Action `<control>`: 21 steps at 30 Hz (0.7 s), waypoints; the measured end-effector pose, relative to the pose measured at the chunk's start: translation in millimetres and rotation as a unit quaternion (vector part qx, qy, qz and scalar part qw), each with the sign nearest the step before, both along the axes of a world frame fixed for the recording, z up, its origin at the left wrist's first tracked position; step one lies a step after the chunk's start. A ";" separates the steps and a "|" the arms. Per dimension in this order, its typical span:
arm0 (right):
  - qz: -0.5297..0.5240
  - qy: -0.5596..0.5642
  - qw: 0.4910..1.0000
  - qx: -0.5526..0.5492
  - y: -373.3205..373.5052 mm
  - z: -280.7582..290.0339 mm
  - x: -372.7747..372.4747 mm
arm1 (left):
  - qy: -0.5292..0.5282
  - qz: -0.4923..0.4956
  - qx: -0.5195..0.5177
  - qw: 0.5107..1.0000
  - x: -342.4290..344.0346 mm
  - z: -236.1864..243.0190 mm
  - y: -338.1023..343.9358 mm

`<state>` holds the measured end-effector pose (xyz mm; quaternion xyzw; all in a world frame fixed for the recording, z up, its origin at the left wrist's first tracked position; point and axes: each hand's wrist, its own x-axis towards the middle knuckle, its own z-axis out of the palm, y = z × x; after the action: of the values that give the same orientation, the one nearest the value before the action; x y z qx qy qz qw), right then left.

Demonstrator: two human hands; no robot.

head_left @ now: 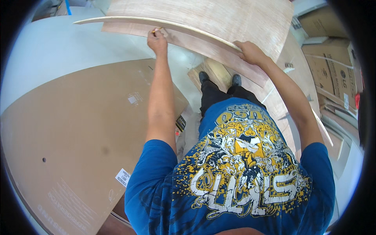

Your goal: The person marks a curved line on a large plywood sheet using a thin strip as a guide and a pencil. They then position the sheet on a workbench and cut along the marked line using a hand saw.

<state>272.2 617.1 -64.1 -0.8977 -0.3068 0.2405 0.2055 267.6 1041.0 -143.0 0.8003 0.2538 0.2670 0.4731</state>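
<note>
The left hand (157,42) pinches a small, thin, yellow pencil-like stick (154,31), close to the long, thin, pale wood strip (196,32). The right hand (250,53) curls around the strip's end. A wide, pinkish wood sheet (235,19) spreads past both hands. Holding the strip still should help.

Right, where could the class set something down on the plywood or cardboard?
The plywood sheet is bare beyond the wooden strip; the cardboard is mostly bare left of the left forearm. Crowded: along the strip, by the left hand and right hand.
</note>
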 end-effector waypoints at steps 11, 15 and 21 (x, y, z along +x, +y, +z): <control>0.012 -0.035 0.999 0.027 -4.7 -15.4 -0.9 | 0.022 -0.065 0.192 0.979 -37.9 29.7 -132.3; -0.001 -0.021 1.000 0.008 -4.8 -16.2 1.4 | 0.038 -0.156 0.172 0.972 -76.1 42.8 -216.3; 0.080 -0.027 0.996 0.015 -5.3 -14.6 8.8 | 0.041 -0.307 0.012 0.951 -138.9 42.0 -322.3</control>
<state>280.9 611.9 -78.7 -0.8732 -0.3866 0.2274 0.1905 128.7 718.7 -100.9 0.8555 0.0111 0.0792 0.5117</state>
